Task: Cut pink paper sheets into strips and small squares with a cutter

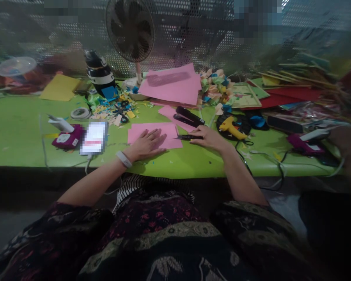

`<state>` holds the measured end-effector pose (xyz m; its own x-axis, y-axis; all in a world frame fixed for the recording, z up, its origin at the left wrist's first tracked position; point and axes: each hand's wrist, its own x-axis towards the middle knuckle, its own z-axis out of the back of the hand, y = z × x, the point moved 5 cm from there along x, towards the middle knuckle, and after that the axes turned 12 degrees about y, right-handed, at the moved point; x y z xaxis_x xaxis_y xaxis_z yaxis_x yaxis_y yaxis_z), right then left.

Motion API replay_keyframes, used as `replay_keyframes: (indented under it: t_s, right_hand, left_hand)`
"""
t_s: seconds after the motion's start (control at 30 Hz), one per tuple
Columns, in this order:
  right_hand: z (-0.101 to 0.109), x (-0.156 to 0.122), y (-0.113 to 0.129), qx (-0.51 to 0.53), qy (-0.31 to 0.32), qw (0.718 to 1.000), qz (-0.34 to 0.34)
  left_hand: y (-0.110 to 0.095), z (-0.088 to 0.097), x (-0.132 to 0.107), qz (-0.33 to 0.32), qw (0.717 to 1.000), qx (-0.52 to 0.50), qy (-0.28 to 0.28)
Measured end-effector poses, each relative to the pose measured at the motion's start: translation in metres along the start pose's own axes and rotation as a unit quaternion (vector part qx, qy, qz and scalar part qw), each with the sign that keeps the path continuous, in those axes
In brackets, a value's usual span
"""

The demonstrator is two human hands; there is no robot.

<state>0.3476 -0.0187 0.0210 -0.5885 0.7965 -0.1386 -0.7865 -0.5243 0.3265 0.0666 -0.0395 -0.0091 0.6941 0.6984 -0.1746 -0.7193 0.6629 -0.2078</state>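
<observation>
My left hand (pixel 148 142) lies flat, fingers spread, on a pink paper sheet (pixel 133 133) that looks folded or stacked. A white band is on that wrist. At the paper's right edge, my right hand (pixel 210 137) closes around a thin black cutter knife (pixel 190 137); its pointed metal tip rests over the paper, aimed left. Just beyond this hand is a black stapler (pixel 189 117), partly on another pink piece (pixel 167 112). How the right fingers wrap the handle is partly hidden.
Behind are pink sheets (pixel 171 86), paper flowers (pixel 215 86) and a fan (pixel 130 29). Scissors (pixel 122 112) lie among scraps. A lit phone (pixel 93 137) is left. A yellow glue gun (pixel 231 127) and cables are right. The green table (pixel 175 168) ends near my body.
</observation>
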Motion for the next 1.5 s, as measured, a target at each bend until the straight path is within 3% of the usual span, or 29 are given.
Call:
replay_keyframes:
  t_s: [0.17, 0.47, 0.7, 0.93, 1.2, 1.5]
  right_hand:
    - [0.0, 0.007, 0.012, -0.007, 0.008, 1.0, -0.021]
    - [-0.001, 0.002, 0.015, -0.001, 0.014, 1.0, -0.006]
    - [-0.002, 0.012, 0.034, -0.007, -0.006, 1.0, 0.015]
    - [-0.003, 0.007, 0.027, 0.013, -0.026, 0.998, 0.048]
    - [-0.011, 0.015, 0.036, 0.003, -0.031, 0.998, 0.054]
    - [-0.011, 0.014, 0.043, -0.009, -0.037, 0.999, 0.026]
  left_hand:
    - [0.0, 0.0, -0.001, -0.004, 1.0, -0.004, -0.001]
    - [-0.001, 0.001, 0.0, -0.003, 1.0, -0.006, 0.005]
    - [0.002, -0.003, 0.002, 0.0, 1.0, -0.008, 0.002]
    - [0.0, -0.002, 0.001, 0.009, 1.0, 0.012, 0.006]
    - [-0.001, -0.003, 0.001, 0.009, 1.0, 0.016, 0.001]
    - [-0.001, -0.002, 0.0, 0.011, 1.0, 0.023, 0.014]
